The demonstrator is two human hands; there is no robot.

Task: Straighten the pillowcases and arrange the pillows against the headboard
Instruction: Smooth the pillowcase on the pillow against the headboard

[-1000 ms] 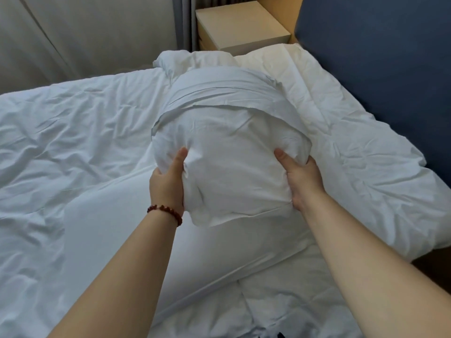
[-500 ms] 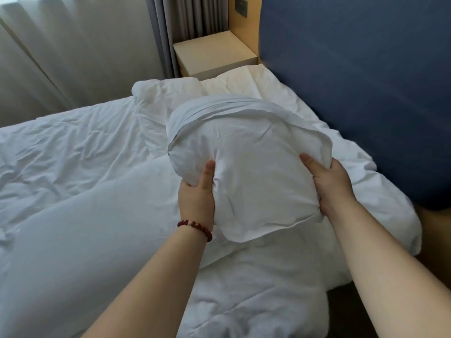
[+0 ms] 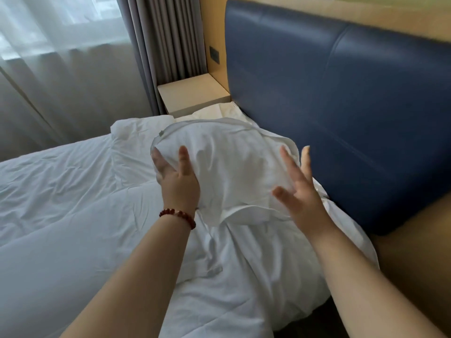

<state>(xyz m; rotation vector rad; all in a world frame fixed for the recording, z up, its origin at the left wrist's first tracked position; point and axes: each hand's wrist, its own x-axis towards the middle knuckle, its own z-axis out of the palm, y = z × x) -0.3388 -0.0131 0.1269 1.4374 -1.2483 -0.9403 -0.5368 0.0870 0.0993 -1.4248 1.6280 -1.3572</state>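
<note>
A white pillow point(image 3: 229, 172) in a creased pillowcase sits on the bed, close to the blue padded headboard point(image 3: 341, 113). My left hand point(image 3: 177, 180), with a red bead bracelet on its wrist, lies against the pillow's left side with fingers spread. My right hand point(image 3: 299, 191) is blurred, fingers straight and spread, at the pillow's right side beside the headboard. Neither hand grips the fabric. A second white pillow point(image 3: 214, 112) shows partly behind, at the bed's far corner.
A rumpled white duvet point(image 3: 73, 203) covers the bed to the left and below. A beige bedside shelf point(image 3: 192, 93) stands beyond the bed's corner, with grey curtains point(image 3: 168, 37) and a sheer window drape behind it. A wooden frame borders the headboard.
Both hands have let go of the pillow and opened, fingers now spread. The pillow has moved up and right, closer to the headboard, and the view has tilted upward.
</note>
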